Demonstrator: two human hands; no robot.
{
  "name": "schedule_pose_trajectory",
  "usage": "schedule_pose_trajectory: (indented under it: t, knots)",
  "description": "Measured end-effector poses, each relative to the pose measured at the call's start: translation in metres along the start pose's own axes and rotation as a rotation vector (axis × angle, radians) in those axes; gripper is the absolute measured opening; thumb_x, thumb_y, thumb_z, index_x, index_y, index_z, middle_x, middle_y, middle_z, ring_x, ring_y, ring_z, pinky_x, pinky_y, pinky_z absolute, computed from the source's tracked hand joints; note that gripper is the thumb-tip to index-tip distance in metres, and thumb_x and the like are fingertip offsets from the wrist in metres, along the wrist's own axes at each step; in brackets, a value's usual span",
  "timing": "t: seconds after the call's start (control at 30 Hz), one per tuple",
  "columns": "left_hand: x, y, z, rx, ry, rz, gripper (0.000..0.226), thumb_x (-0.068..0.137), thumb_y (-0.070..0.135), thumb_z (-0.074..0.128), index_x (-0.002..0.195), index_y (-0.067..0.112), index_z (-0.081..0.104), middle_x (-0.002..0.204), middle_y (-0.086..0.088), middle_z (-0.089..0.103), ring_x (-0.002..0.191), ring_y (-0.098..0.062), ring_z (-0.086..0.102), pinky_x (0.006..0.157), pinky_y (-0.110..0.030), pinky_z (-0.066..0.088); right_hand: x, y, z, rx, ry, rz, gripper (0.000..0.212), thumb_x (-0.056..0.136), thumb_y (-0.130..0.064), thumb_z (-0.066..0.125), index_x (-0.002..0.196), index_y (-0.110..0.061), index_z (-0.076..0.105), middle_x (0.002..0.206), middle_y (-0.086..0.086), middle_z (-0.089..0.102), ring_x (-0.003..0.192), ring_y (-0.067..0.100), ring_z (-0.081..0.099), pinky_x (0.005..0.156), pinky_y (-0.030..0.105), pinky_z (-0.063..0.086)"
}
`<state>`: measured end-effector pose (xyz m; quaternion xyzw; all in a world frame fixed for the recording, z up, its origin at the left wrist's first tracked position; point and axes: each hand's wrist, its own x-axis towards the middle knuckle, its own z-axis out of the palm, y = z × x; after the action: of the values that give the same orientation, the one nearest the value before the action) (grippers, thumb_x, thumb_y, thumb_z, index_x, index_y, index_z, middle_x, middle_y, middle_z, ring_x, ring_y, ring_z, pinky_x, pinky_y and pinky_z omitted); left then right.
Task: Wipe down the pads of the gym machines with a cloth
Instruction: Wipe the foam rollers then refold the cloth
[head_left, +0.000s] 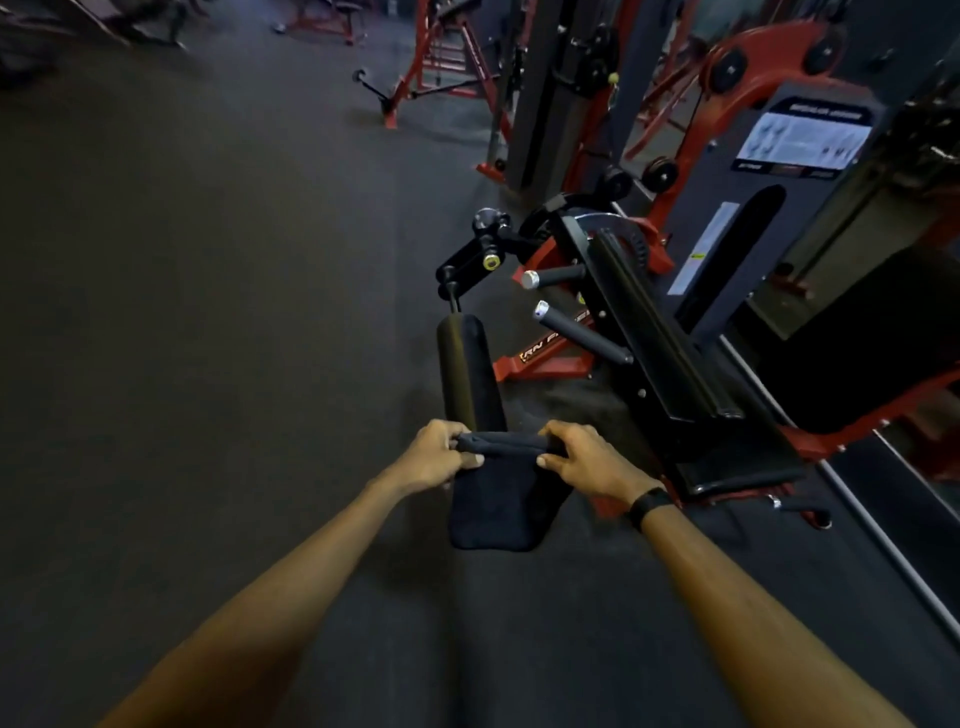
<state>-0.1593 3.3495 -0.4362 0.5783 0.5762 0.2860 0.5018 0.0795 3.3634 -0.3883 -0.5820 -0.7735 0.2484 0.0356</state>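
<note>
**Cloth held at roller pad**

My left hand (434, 453) and right hand (582, 457) each pinch, fingers curled, the bunched top edge of the cloth (496, 499); dark, folded flat, it hangs just before the black roller pad (465, 374).

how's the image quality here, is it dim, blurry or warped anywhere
Head view: the room is dim, so the dark cloth held between the left hand and right hand barely separates from the black roller pad; wide-angle distortion bends the floor and machine frames toward the edges; the far machines and the instruction placard are soft, its text unreadable; small glints show on the chrome handle ends.
</note>
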Motion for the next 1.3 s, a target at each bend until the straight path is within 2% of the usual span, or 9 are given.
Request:
schedule_pose_trajectory:
  t: [0.27,0.37,0.47,0.6,0.73,1.0,1.17,1.23,1.3]
  knots:
    - [0.064,0.005,-0.010,-0.144,0.066,-0.059,0.014,0.093,0.017,0.068,0.103,0.008,0.069,0.100,-0.018,0.074,0.083,-0.021,0.068,0.059,-0.034,0.047,0.070,0.021,-0.008,0.158,0.061,0.042,0.029,0.077,-0.050,0.062,0.104,-0.039,0.059,0.105,-0.005,0.067,0.098,0.016,0.065,0.090,0.045,0.054]
    - [0.103,-0.007,-0.009,-0.203,0.124,-0.150,0.031,0.098,0.031,0.063,0.124,0.016,0.059,0.118,-0.003,0.066,0.107,-0.019,0.063,0.086,-0.039,0.053,0.110,0.030,0.008,0.113,0.170,0.055,0.043,0.092,-0.030,0.065,0.133,-0.027,0.053,0.135,0.005,0.055,0.122,0.028,0.054,0.101,0.048,0.046]
    - [0.131,-0.040,0.009,-0.169,0.186,-0.289,0.057,0.098,0.036,0.062,0.146,0.012,0.042,0.133,-0.005,0.054,0.126,-0.027,0.053,0.106,-0.040,0.044,0.137,0.039,0.052,-0.018,0.137,0.169,0.060,0.101,-0.034,0.053,0.153,-0.018,0.029,0.161,0.015,0.023,0.142,0.040,0.031,0.112,0.060,0.031]
    - [0.162,-0.096,0.039,-0.217,0.170,-0.368,0.039,0.099,0.032,0.060,0.128,0.005,0.058,0.132,-0.021,0.061,0.117,-0.031,0.060,0.102,-0.045,0.049,0.159,0.044,0.128,-0.080,-0.070,0.121,0.079,0.100,-0.063,0.035,0.161,-0.022,0.006,0.167,0.015,-0.001,0.151,0.039,0.008,0.117,0.062,0.015]
    - [0.163,-0.123,0.057,-0.348,0.268,-0.475,0.031,0.104,0.030,0.051,0.122,0.006,0.061,0.122,-0.018,0.065,0.112,-0.031,0.062,0.097,-0.045,0.052,0.150,0.044,0.182,-0.186,-0.115,0.163,0.107,0.077,-0.089,0.008,0.159,-0.024,-0.015,0.165,0.020,-0.017,0.151,0.046,-0.008,0.114,0.072,0.009]
    - [0.202,-0.149,0.051,-0.471,0.424,-0.598,0.035,0.107,0.036,0.042,0.082,0.019,0.060,0.081,-0.003,0.061,0.076,-0.021,0.059,0.068,-0.036,0.045,0.216,0.050,0.194,-0.058,0.026,0.287,0.106,0.086,-0.075,0.050,0.155,-0.037,-0.022,0.164,0.023,-0.018,0.149,0.051,-0.001,0.106,0.072,0.030]
    - [0.244,-0.178,0.051,-0.622,0.466,-0.596,0.036,0.108,0.035,0.036,0.094,0.018,0.064,0.069,0.008,0.064,0.059,-0.004,0.057,0.049,-0.016,0.044,0.341,0.065,0.166,0.013,0.104,0.258,0.100,0.087,-0.070,0.053,0.157,-0.039,-0.011,0.164,0.024,0.001,0.148,0.048,0.013,0.107,0.068,0.034]
    - [0.250,-0.184,0.055,-0.661,0.426,-0.619,0.040,0.110,0.034,0.030,0.105,0.012,0.063,0.050,0.012,0.057,0.043,0.002,0.052,0.041,-0.011,0.038,0.316,0.069,0.178,-0.056,0.161,0.189,0.082,0.094,-0.062,0.045,0.158,-0.040,-0.001,0.164,0.021,0.005,0.147,0.045,0.015,0.107,0.066,0.036]
    - [0.252,-0.192,0.062,-0.717,0.382,-0.652,0.047,0.109,0.041,0.029,0.118,0.009,0.061,0.056,0.011,0.062,0.054,-0.003,0.059,0.048,-0.013,0.045,0.243,0.066,0.194,-0.084,0.203,0.135,0.068,0.096,-0.056,0.037,0.158,-0.041,0.013,0.164,0.017,0.013,0.146,0.042,0.021,0.108,0.063,0.036]
